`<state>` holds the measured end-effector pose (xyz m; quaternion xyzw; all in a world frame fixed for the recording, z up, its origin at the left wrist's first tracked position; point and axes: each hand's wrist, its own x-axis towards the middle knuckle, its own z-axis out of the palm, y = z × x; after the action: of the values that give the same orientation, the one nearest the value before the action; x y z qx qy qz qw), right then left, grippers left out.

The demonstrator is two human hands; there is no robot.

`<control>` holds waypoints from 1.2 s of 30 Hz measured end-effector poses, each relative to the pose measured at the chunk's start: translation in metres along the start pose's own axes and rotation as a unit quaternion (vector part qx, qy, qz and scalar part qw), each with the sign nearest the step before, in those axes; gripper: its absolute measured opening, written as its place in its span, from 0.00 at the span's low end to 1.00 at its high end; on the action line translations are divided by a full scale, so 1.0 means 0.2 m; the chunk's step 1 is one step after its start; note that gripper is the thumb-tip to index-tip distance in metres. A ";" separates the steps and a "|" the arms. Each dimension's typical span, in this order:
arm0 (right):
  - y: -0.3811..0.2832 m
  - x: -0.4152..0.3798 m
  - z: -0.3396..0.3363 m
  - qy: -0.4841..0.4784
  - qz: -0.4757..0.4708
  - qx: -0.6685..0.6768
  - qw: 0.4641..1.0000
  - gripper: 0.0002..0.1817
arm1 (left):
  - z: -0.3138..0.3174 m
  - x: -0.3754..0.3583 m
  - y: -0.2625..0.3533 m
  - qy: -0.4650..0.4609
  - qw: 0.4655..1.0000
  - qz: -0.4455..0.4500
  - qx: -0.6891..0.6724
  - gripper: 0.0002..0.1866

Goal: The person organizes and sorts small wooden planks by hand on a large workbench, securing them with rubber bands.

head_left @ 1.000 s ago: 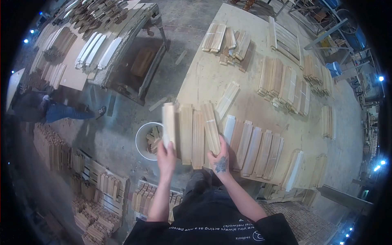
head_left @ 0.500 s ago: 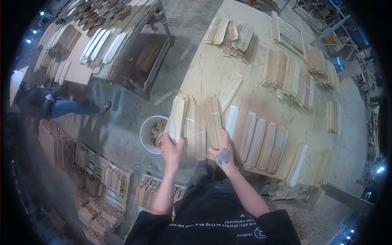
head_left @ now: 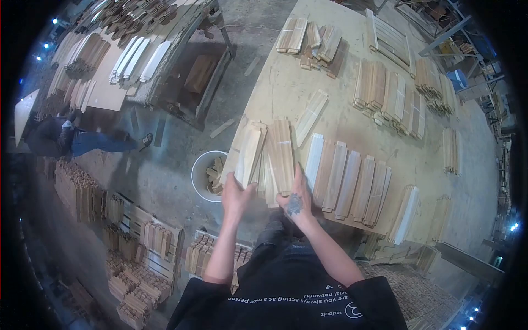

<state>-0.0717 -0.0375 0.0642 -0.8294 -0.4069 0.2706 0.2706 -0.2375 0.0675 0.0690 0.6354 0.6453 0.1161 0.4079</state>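
On the near left edge of the table, my left hand (head_left: pixel 236 197) is closed around the lower end of some pale wooden slats (head_left: pixel 249 151), which lean to the right. My right hand (head_left: pixel 295 201), tattooed on its back, grips a second bunch of wooden slats (head_left: pixel 282 151) from the right side. More slat ends show between the two bunches, partly covered by them. A row of wooden slats (head_left: pixel 347 179) lies just right of my right hand, its leftmost piece whitish. Beyond the bunches, a short stack of slats (head_left: pixel 311 116) rests at an angle.
A white bucket (head_left: pixel 194 179) with wood offcuts stands on the floor left of the table (head_left: pixel 269 91). More slat stacks (head_left: pixel 388 99) and a slatted frame (head_left: pixel 389 41) lie farther right. At the left, a person (head_left: pixel 99 140) is beside another table loaded with slats.
Both bunches have drawn closer together and overlap more, covering the darker slats between them. The left bunch now tilts further right. My right hand has shifted slightly left and up.
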 end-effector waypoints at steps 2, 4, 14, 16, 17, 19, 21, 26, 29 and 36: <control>0.05 0.02 -0.03 0.011 -0.036 0.007 0.999 0.57 | -0.07 0.06 -0.05 -0.016 0.999 0.011 -0.036 0.34; 0.05 0.02 -0.07 -0.008 -0.013 0.015 1.000 0.56 | -0.14 0.08 -0.07 -0.023 0.996 -0.002 -0.088 0.32; 0.01 0.03 -0.10 -0.060 0.028 -0.001 0.998 0.50 | -0.12 0.03 -0.03 0.006 0.996 -0.010 -0.088 0.31; -0.01 0.02 -0.07 -0.070 0.039 0.013 0.997 0.50 | -0.06 0.02 -0.03 0.030 0.997 0.009 -0.075 0.32; -0.01 0.02 -0.07 -0.075 0.045 0.020 0.996 0.49 | -0.04 0.03 -0.03 0.036 0.996 0.007 -0.080 0.32; -0.03 0.03 -0.08 -0.079 0.045 0.016 0.996 0.48 | -0.02 0.03 0.01 0.047 0.995 0.001 -0.088 0.31; -0.04 0.01 -0.07 -0.075 0.032 0.026 0.996 0.45 | 0.03 0.03 0.04 0.034 0.999 -0.009 -0.041 0.31; 0.10 0.09 0.11 -0.066 0.026 0.114 0.991 0.34 | 0.14 -0.09 0.20 0.069 0.997 0.045 -0.003 0.35; 0.02 0.01 0.10 0.028 -0.010 0.056 0.998 0.20 | 0.18 -0.14 0.19 0.082 0.996 0.047 0.009 0.36; 0.16 -0.33 0.11 -0.095 0.051 0.087 0.990 0.28 | 0.08 -0.49 0.01 -0.023 0.997 0.072 -0.008 0.34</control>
<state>-0.1040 -0.1045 0.0425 -0.7927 -0.3628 0.3964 0.2879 -0.2388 -0.0272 0.0964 0.6793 0.5876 0.1355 0.4182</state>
